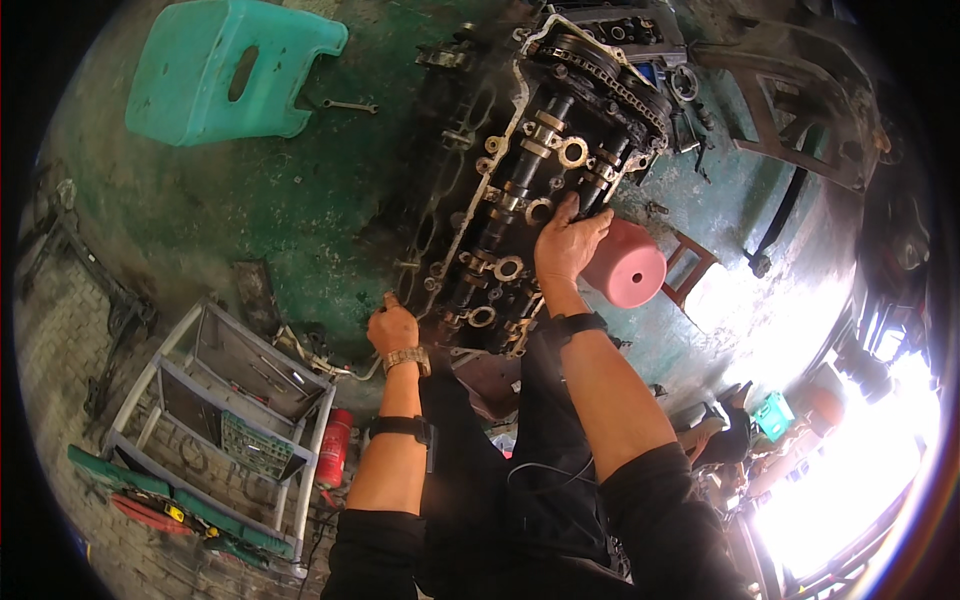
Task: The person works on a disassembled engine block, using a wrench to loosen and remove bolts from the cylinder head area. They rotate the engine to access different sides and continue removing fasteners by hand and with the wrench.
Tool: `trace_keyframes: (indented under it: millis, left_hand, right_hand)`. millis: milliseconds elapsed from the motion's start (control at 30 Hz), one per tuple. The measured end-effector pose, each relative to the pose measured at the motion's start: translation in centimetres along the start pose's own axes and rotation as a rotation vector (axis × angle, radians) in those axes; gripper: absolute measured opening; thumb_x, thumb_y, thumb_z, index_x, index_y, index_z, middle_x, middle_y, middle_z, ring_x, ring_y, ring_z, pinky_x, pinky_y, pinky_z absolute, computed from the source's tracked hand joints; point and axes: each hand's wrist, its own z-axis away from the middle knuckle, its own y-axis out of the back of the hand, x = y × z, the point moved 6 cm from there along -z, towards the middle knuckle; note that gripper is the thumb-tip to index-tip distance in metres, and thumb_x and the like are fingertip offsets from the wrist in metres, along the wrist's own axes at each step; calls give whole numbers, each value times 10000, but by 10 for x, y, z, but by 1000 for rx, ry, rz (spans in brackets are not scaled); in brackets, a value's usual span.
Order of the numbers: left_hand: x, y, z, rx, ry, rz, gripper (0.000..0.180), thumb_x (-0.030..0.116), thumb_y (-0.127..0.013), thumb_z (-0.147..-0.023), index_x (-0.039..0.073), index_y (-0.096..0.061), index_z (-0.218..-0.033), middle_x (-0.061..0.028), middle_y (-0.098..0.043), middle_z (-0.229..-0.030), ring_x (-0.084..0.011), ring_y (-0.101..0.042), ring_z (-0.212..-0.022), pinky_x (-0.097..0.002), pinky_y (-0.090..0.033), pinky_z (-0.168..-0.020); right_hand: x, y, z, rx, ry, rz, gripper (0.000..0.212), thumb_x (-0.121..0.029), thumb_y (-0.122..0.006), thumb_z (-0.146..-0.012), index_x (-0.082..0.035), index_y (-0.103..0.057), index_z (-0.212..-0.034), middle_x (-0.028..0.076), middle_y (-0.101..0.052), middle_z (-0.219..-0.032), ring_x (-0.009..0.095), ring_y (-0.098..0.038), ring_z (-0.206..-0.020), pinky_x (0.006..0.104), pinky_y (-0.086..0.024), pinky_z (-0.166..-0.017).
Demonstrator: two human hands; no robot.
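An engine with its cover off stands in front of me, showing two camshafts and a timing chain at its far end. My right hand rests on the engine's right side beside a camshaft, thumb and fingers apart. Along the near left side of the engine, my left hand is closed with its fingers curled. What those fingers hold, if anything, is hidden. A watch sits on my left wrist.
A turquoise stool and a wrench lie at the far left. Beyond my right hand is a pink stool. A metal tool cart and a red cylinder stand at the near left. Another person is at the right.
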Motion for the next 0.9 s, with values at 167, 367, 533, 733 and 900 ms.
trace_keyframes:
  millis: [167,367,533,733,900]
  left_hand:
    - [0,0,1,1,-12,16,574,421,-452,-964,-103,-668,-870,-335,-650,-954,-508,-607,-934,-520,-479,-859]
    - [-2,-3,-1,-1,-15,6,581,432,-438,-964,-95,-673,-889,-332,-651,-973,-501,-609,-956,-514,-480,-872]
    - [-2,-4,0,20,-23,24,580,425,-435,-968,-95,-672,-866,-334,-650,-944,-500,-612,-931,-516,-485,-861]
    - [2,-1,1,74,-95,-46,573,397,-439,-976,-103,-671,-820,-331,-652,-896,-494,-625,-869,-515,-498,-825]
    - [1,-1,2,85,-66,-7,565,385,-442,-979,-103,-672,-811,-328,-654,-892,-497,-626,-857,-516,-502,-807]
  right_hand:
    - [1,-1,0,9,13,4,782,-414,-494,-978,157,-188,-1415,384,-348,-1360,512,-436,-1217,512,-389,-1025]
    - [0,1,0,22,36,7,790,-424,-493,-976,175,-203,-1400,402,-360,-1348,513,-427,-1225,501,-380,-1038]
    - [-1,1,-1,59,50,52,789,-445,-483,-973,186,-243,-1381,382,-400,-1329,480,-440,-1219,467,-387,-1029]
    - [0,0,-2,32,39,9,737,-355,-526,-971,144,-196,-1402,385,-387,-1304,517,-468,-1159,525,-404,-1000]
    - [2,0,-3,42,49,26,758,-404,-500,-972,169,-225,-1385,385,-414,-1294,494,-467,-1171,488,-407,-995]
